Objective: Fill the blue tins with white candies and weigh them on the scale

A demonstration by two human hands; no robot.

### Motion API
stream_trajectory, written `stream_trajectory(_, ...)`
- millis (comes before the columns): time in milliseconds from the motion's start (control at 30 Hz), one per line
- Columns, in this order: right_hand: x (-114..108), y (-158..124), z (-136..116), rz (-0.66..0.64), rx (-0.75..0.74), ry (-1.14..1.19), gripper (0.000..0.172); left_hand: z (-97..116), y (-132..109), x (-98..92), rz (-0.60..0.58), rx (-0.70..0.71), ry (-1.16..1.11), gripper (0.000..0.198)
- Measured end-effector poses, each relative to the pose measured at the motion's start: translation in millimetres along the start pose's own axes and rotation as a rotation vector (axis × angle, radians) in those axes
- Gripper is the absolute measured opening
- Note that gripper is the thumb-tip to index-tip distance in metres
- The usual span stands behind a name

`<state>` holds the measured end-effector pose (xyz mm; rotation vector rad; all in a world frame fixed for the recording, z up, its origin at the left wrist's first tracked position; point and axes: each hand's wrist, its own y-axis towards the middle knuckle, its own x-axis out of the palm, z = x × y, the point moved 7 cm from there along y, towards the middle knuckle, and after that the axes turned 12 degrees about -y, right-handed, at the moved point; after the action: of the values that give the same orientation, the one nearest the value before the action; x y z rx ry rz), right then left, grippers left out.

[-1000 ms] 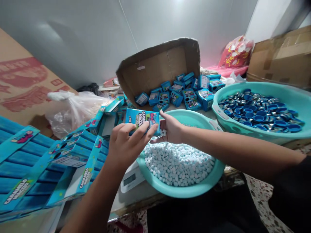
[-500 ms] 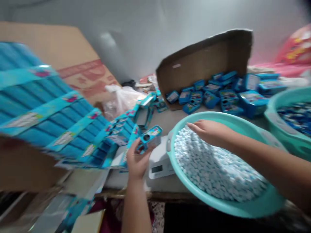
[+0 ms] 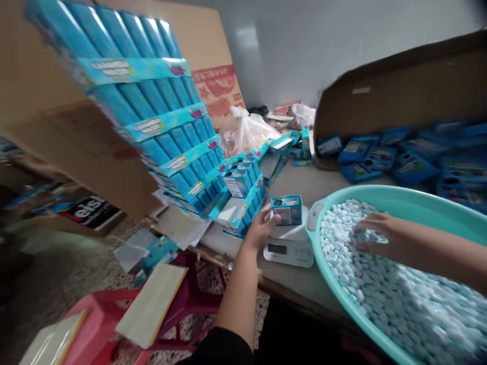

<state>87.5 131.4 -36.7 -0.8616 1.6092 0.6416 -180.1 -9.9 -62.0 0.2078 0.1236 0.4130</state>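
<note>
My left hand (image 3: 262,228) has its fingers and thumb closed on the near left end of a small blue printed box (image 3: 287,210). The box sits on the plate of a white digital scale (image 3: 289,253), with a dark round opening on its top. To the right, my right hand (image 3: 375,234) is down in a turquoise basin (image 3: 317,223) full of pale blue and white candies (image 3: 361,284). Its fingers curl around some candies, which show between thumb and fingers; the fingertips are partly hidden.
A tall stack of blue display trays (image 3: 163,126) leans at the left, beside a part-filled tray (image 3: 238,213). More blue boxes (image 3: 380,157) lie in an open carton (image 3: 403,81) behind the basin. A clear plastic bag (image 3: 247,134) stands at the back, red plastic stools (image 3: 102,309) below left.
The view has swung left. The blue box, held tilted above the scale, now rests on it with my left hand still at it. My right hand has lowered from the basin's far side into the candies.
</note>
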Motion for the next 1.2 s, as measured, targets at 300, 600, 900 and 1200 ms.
stream_trajectory(300,-10.6,-4.6,-2.4,-0.173,0.092,-0.016,0.015,-33.0,10.8,-30.7,0.112,-0.022,-0.209,0.085)
stream_trajectory(600,-34.1,-2.6,-9.7,-0.123,0.186,-0.044,0.018,-34.7,13.8,-39.8,0.195,0.027,-0.281,0.083)
stream_trajectory(900,-36.7,-1.0,-13.0,-0.004,0.241,0.115,0.022,-11.7,12.9,-0.6,0.075,0.147,0.068,0.062)
stream_trajectory(1200,-23.9,5.2,-36.1,-0.147,0.289,1.590,0.070,145.8,-6.9,94.9,-0.055,1.135,0.832,0.045)
